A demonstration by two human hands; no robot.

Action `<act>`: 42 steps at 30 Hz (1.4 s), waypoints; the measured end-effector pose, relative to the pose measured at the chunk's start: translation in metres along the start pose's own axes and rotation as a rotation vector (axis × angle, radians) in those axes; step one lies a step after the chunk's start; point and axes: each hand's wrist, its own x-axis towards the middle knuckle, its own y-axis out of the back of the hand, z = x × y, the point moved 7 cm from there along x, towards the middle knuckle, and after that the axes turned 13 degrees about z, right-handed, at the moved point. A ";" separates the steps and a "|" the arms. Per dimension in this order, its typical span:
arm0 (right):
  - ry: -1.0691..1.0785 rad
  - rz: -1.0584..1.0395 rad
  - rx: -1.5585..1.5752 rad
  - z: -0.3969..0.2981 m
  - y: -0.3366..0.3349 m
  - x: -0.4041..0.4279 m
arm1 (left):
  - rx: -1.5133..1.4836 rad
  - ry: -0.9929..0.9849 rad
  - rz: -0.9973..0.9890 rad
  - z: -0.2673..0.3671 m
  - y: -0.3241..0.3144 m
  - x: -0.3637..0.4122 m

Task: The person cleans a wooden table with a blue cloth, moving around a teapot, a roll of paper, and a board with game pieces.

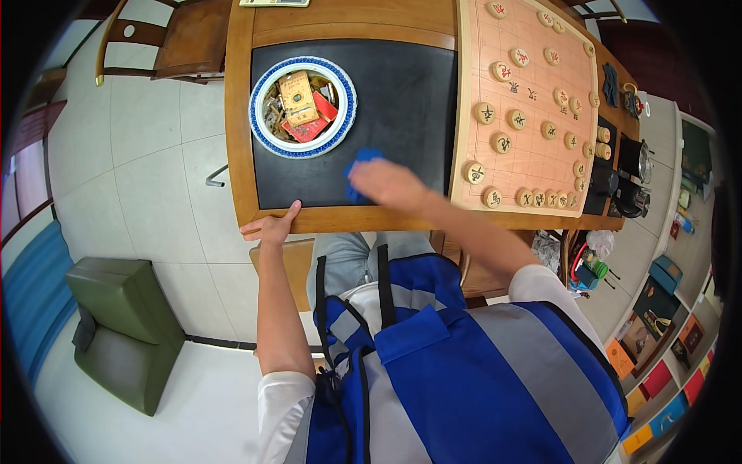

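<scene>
My right hand [385, 181], slightly blurred, presses a blue cloth [360, 185] onto the black inset panel [400, 104] of a wooden table. My left hand [275, 227] rests on the table's near left corner, thumb towards the panel and fingers over the wooden edge; it holds nothing. Beyond the cloth, on the panel's left part, stands a blue-and-white ceramic bowl [258, 119] with cigarette packs [298, 98] and other litter in it. To the right of my right hand lies a wooden Chinese chess board [539, 168] with round wooden pieces [501, 142] on it.
A wooden chair [191, 37] stands beyond the table's left side, a green armchair [119, 325] at lower left. Past the board are a dark cloth [610, 84], a small teapot [632, 101] and a black kettle [632, 197]. Shelves [684, 313] run along the right.
</scene>
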 end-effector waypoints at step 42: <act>-0.309 0.129 -0.048 -0.096 -0.063 -0.006 | 0.094 -0.004 0.050 -0.008 -0.004 0.014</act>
